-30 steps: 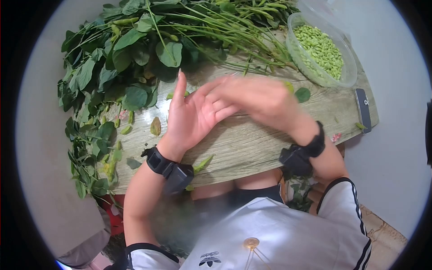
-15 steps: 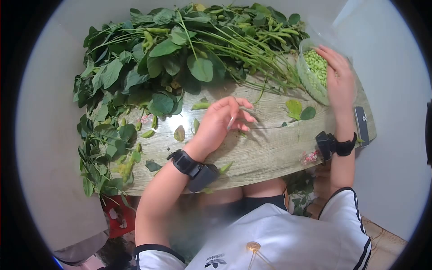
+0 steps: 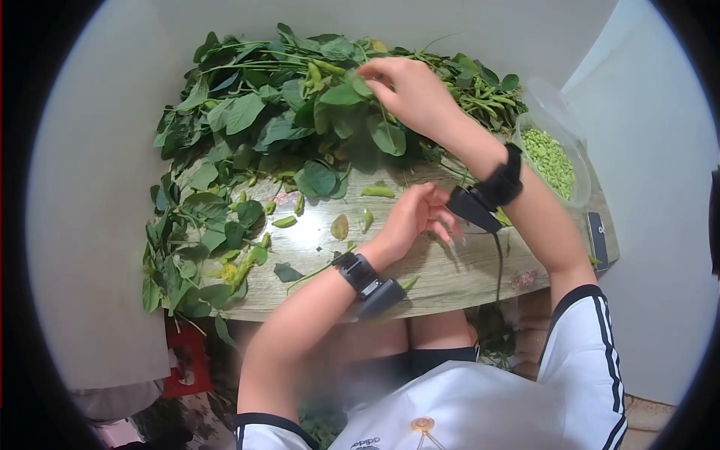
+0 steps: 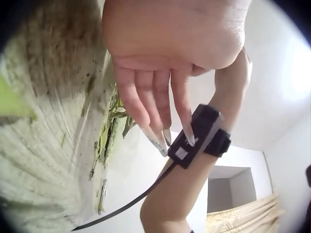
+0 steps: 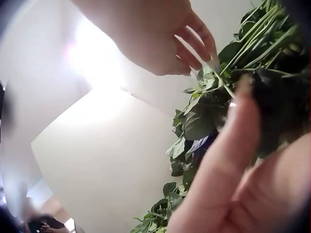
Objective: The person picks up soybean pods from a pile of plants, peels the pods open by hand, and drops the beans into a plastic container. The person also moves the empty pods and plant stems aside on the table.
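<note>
The right hand [image 3: 414, 94] is over the leafy green stalks [image 3: 285, 127] at the table's back, thumb and forefinger apart among leaves beside a green pod [image 3: 328, 67]. In the right wrist view its thumb [image 5: 223, 155] stands large before the foliage [image 5: 194, 121]; no firm grip shows. The left hand [image 3: 420, 221] hovers low over the middle of the wooden table [image 3: 450, 281], fingers loosely bent with nothing between them. In the left wrist view the fingers [image 4: 150, 97] hang relaxed, long-nailed. A loose pod [image 3: 378, 192] lies behind the left hand.
A clear tub [image 3: 581, 196] of shelled green beans [image 3: 551, 161] stands at the right, with a phone [image 3: 597, 240] in front of it. Leafy sprigs [image 3: 191, 255] cover the table's left side. Loose pods and a brownish leaf [image 3: 340, 227] lie between.
The right hand has left the bean tub and moved left to the stalks at the back. The left hand has turned from palm up and come forward and to the right.
</note>
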`<state>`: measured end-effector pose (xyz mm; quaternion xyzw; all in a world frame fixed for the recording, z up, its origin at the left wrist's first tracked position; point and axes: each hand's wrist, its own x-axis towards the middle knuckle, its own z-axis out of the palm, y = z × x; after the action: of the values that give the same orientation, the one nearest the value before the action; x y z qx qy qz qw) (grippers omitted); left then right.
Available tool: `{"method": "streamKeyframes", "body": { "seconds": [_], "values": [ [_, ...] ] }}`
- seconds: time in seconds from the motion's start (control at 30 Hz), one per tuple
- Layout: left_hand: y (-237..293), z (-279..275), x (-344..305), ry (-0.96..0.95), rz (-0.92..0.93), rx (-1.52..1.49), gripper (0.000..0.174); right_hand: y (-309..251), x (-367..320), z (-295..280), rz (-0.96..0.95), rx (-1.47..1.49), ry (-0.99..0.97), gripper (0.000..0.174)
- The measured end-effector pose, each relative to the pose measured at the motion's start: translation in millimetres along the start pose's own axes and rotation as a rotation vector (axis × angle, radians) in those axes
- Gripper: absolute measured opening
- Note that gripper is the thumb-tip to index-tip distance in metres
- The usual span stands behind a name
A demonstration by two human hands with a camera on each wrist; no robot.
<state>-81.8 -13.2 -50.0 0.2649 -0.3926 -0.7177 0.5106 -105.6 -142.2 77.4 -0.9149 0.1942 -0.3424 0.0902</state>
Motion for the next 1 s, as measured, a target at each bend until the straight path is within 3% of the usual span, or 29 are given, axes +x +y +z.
{"method": "streamKeyframes", "body": {
  "seconds": [0.07,0.23,0.3,0.37,0.4,0.47,0.5,0.57,0.6,0.7,0.83,0.9,0.93,0.97,1.0],
  "values": [
    [5,5,-3,0.09,0.144,-0.1,0.053,-10,7,25,-0.063,-0.038,0.066,0.026],
    [13,0,-6,0.12,0.237,-0.08,0.046,-16,16,57,-0.213,-0.215,0.323,0.036],
    [3,-10,2,0.169,0.261,-0.034,0.044,-15,23,58,-0.169,-0.262,0.248,0.038],
    [-9,-31,19,0.379,0.496,0.133,0.04,-18,26,63,-0.088,-0.303,0.159,0.043],
    [-3,-33,18,0.378,0.503,0.137,0.04,-15,29,67,-0.095,-0.303,0.164,0.043],
    [3,-33,8,0.498,0.812,0.813,0.036,-5,27,81,-0.046,-0.169,0.205,0.041],
    [9,-34,10,0.497,0.82,0.822,0.036,-3,28,83,0.035,-0.19,0.127,0.04],
    [16,-32,14,0.615,0.604,0.669,0.029,8,29,95,-0.021,-0.176,0.2,0.039],
    [25,-28,12,0.61,0.607,0.673,0.029,12,29,97,-0.07,-0.164,0.263,0.038],
    [59,-19,-8,0.663,0.574,1.077,0.023,5,28,84,-0.029,-0.16,0.309,0.027],
    [109,-29,-21,0.851,0.946,1.325,0.013,3,35,72,-0.035,-0.198,0.331,0.016],
    [148,-36,-27,0.989,1.131,1.666,0.01,-2,26,71,-0.026,-0.193,0.313,0.016],
    [164,-44,-27,1.068,1.023,1.728,0.024,-10,25,70,0.069,-0.169,0.281,0.016],
    [174,-63,-22,1.118,1.081,1.846,0.043,-10,26,73,0.077,-0.141,0.295,0.016],
    [185,-84,-18,1.038,1.066,1.956,0.054,-9,27,77,0.086,-0.111,0.308,0.016]
  ]
}}
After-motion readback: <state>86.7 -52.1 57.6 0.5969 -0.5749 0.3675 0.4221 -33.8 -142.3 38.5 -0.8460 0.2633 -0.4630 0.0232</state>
